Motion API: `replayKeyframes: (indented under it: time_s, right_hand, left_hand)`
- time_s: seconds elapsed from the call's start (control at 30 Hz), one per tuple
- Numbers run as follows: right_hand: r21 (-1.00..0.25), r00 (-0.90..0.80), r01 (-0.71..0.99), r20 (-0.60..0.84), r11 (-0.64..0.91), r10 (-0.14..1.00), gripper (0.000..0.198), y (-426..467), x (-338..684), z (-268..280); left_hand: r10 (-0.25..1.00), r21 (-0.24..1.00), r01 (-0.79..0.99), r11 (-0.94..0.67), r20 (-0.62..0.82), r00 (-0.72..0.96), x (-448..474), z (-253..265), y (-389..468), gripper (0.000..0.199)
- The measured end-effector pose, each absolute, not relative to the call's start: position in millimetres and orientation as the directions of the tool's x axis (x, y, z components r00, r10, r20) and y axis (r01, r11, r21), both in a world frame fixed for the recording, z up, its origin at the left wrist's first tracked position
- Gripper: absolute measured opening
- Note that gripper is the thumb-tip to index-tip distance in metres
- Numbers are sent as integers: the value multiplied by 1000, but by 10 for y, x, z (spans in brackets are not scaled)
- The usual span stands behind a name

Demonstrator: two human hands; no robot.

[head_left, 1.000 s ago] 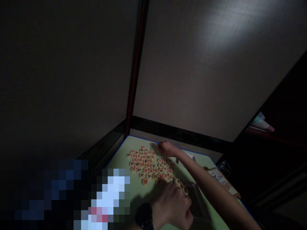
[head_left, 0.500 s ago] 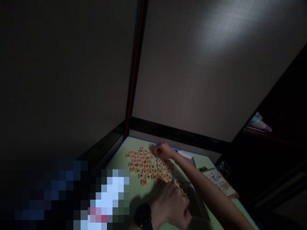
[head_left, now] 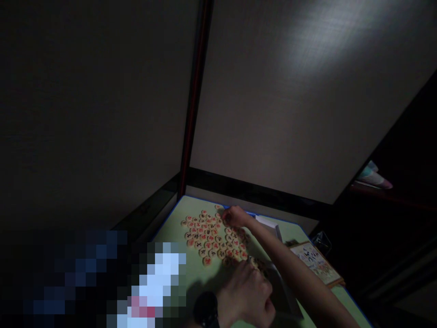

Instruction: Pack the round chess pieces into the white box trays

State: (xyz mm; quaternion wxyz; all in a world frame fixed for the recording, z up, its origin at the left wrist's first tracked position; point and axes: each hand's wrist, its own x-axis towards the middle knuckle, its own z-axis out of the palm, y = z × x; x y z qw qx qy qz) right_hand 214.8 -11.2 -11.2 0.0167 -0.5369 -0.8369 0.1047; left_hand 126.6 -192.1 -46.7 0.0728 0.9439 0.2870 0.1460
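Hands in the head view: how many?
2: the left hand at the near edge of the Chinese chess pieces, the right hand by their far right side. Others may be hidden.

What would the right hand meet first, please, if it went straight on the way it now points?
Most likely the right hand would first meet the nearest xiangqi pieces on the table, though its height above them is unclear.
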Motion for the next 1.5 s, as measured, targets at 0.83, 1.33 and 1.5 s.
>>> replayKeyframes:
  time_s: [0.83,1.33,1.5]
  right_hand:
    - [-24,-738,673,-87,739,669,24,-206,913,130]
    - [218,-728,625,-181,749,661,21,-401,642,164]
    - [221,-713,658,-126,720,690,28,-341,861,534]
  left_hand:
    - [747,616,576,-538,31,665,1225,-444,-2015,52]
    - [761,683,519,-514,85,643,1085,-300,-1943,73]
    - [741,360,676,-643,66,669,1072,-284,-1737,35]
